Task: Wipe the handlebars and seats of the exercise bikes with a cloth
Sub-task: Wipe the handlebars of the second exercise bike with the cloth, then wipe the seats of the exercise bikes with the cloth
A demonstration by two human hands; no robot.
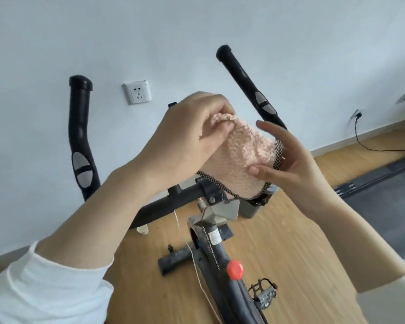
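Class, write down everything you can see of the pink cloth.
The cloth is pale pink, fluffy and looped like towelling, edged with dark speckled trim. It is held bunched over the middle of the black handlebars. The left hand pinches its top edge; the right hand holds its right edge, thumb on the front.

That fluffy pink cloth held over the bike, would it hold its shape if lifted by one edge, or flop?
Probably floppy: the pink cloth bunches where the left hand pinches it and drapes below. Likely light, since fingertips alone seem to hold it up. Its looped pile looks grippy, so slipping seems unlikely.
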